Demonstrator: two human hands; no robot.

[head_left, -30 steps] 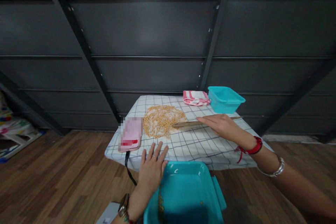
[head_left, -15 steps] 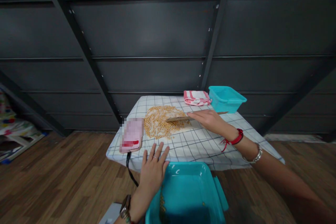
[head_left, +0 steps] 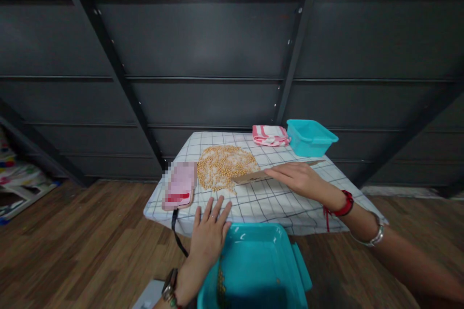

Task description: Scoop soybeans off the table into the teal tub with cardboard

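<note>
Holding a brown strip (head_left: 250, 177) with the right hand (head_left: 295, 177), grip narrow upon it, its tip at the lower right border of the yellow grains (head_left: 224, 166), which lie spread on the cloth-covered table (head_left: 250, 205) near the centre of the frame. Resting the left hand (head_left: 209, 234) flat, fingers apart, nothing held, just beside the teal tray (head_left: 261, 256) at lower centre. Probably gathering the grains at this step; for the next move, seemingly needing a low edge and gentle pressure.

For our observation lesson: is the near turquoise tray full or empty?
Neither: the tray holds some grains along its left side; most visible floor is bare.
</note>
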